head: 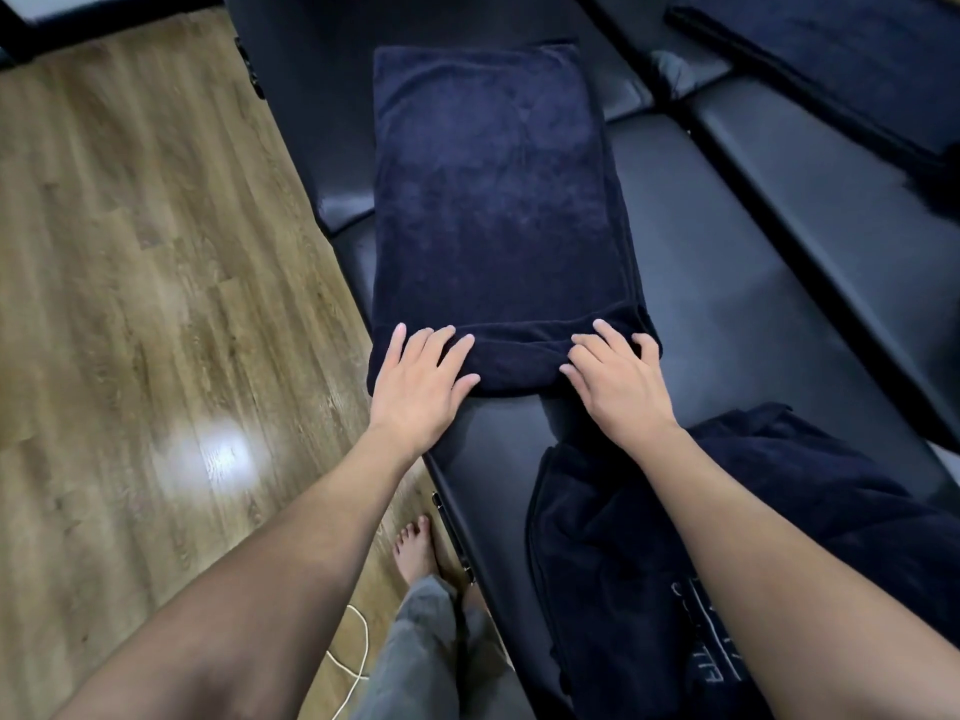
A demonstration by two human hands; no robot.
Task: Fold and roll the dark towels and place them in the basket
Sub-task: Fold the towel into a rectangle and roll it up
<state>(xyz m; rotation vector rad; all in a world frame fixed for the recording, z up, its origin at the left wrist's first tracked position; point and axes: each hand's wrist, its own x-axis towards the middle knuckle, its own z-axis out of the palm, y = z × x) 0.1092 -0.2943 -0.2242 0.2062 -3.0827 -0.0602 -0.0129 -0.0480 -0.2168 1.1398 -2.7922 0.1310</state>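
Wood-plank floor (130, 262) filled left half of frame, warm brown grain, planks running diagonally. Bright glare patch from overhead light lay on floor at lower left centre. White cable (358, 662) looped on floor near bottom centre. Black padded desk (727, 324) ran diagonally from top centre to lower right, glossy vinyl, seams between cushion sections, soft light reflections. Metal hinge (254, 75) showed on its left edge near top. Second black padded bench (841, 200) lay parallel at upper right.
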